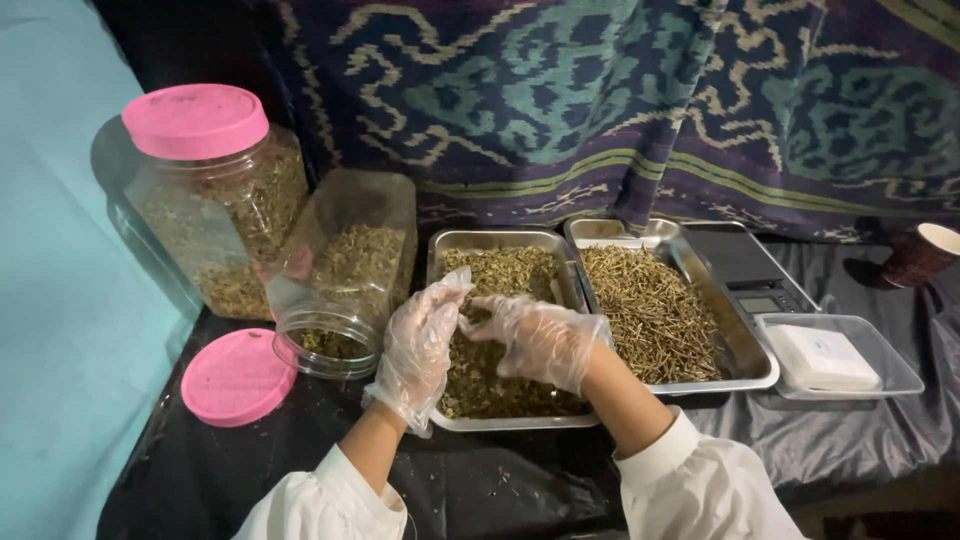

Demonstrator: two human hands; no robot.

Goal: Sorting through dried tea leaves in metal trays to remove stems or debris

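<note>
My left hand [420, 340] and my right hand [540, 338], both in thin clear plastic gloves, meet over a steel tray [500, 240] filled with crumbled dried green-brown herbs. The right fingertips pinch at the left glove's thumb side, near the tray's middle. I cannot tell whether either hand holds any herb. White sleeves cover both wrists. To the left of the tray a clear plastic jar [345, 275] lies tilted on its side, mouth toward me, partly filled with the same dried herb.
A pink lid [237, 377] lies by the open jar. A tall closed jar with a pink lid [215, 195] stands behind. On the right are a steel tray of dried sticks [660, 310], a digital scale [750, 275], a clear container [835, 355], a paper cup [925, 252].
</note>
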